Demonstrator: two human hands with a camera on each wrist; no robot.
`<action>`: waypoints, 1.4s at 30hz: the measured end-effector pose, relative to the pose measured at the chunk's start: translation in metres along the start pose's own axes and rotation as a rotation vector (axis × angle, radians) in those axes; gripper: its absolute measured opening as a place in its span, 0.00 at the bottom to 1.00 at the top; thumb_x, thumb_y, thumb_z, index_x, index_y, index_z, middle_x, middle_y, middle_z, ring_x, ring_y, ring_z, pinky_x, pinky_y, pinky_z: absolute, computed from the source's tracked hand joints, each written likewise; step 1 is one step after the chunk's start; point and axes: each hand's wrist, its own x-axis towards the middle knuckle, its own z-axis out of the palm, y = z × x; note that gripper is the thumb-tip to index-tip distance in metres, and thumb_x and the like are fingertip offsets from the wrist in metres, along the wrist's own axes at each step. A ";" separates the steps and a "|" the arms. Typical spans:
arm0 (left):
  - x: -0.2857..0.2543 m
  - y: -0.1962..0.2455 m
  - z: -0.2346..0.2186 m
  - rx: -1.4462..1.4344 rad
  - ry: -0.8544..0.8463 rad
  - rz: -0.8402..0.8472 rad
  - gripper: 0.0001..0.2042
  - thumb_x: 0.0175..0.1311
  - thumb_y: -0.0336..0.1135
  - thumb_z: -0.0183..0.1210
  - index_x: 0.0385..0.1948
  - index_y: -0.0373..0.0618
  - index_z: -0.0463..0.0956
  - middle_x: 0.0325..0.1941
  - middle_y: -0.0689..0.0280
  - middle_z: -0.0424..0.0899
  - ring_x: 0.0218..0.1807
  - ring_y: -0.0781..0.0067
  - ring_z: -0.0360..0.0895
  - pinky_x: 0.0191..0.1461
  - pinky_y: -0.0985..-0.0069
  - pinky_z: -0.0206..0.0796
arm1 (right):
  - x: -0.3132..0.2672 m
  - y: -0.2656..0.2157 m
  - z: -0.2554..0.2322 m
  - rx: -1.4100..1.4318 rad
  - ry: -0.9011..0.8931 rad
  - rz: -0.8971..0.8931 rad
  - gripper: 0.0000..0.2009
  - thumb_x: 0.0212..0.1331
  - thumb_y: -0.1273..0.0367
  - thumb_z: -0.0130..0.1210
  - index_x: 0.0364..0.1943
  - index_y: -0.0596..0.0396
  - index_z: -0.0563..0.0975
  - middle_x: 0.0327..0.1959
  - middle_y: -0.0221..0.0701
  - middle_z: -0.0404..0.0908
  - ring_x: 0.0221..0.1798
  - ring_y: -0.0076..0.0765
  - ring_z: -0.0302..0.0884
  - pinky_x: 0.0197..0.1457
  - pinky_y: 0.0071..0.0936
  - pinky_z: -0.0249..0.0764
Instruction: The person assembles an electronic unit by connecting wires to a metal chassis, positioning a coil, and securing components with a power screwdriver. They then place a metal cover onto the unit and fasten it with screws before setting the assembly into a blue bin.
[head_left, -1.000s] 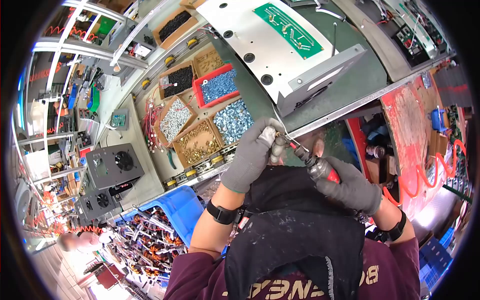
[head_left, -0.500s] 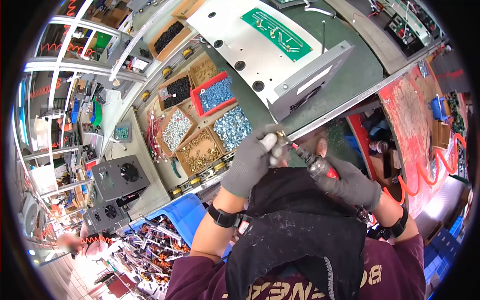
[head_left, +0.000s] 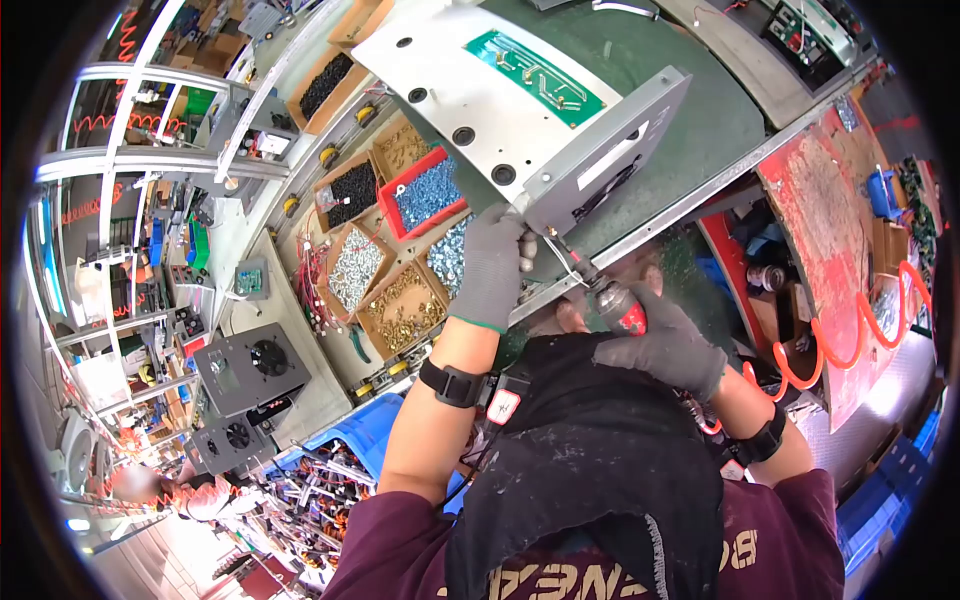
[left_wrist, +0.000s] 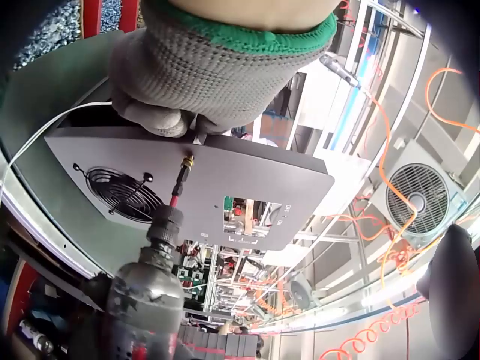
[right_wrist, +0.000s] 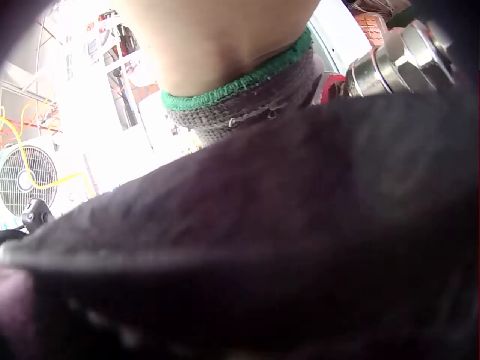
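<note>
My gloved left hand (head_left: 492,265) is at the near corner of a grey metal panel (head_left: 610,160) with a fan grille (left_wrist: 124,193). In the left wrist view its curled fingers grip the panel's edge. My gloved right hand (head_left: 672,345) grips a power screwdriver (head_left: 620,308), its bit pointing at the panel. At the bit's tip a brass screw (left_wrist: 187,161) meets the panel face, just below the left fingers. A thin white wire (left_wrist: 45,129) runs past the panel. Dark cloth (right_wrist: 247,210) fills much of the right wrist view and hides the right fingers.
A white plate (head_left: 440,70) with a green circuit board (head_left: 535,78) joins the panel on the green bench top (head_left: 715,130). Left of it stand a red bin (head_left: 388,208) of blue fasteners and several cardboard trays. An orange coiled hose (head_left: 845,365) hangs at right.
Both hands have moved forward to the panel, the left from in front of the bench edge. The screwdriver's tip, with the brass screw, has come up to the panel. The view has shifted slightly.
</note>
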 end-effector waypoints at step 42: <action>0.004 0.009 -0.015 0.100 -0.133 0.078 0.17 0.64 0.44 0.55 0.18 0.43 0.71 0.14 0.72 0.68 0.14 0.83 0.61 0.18 0.82 0.52 | 0.014 0.003 0.013 0.029 0.081 -0.050 0.27 0.46 0.61 0.68 0.48 0.61 0.71 0.35 0.29 0.77 0.38 0.22 0.72 0.42 0.25 0.70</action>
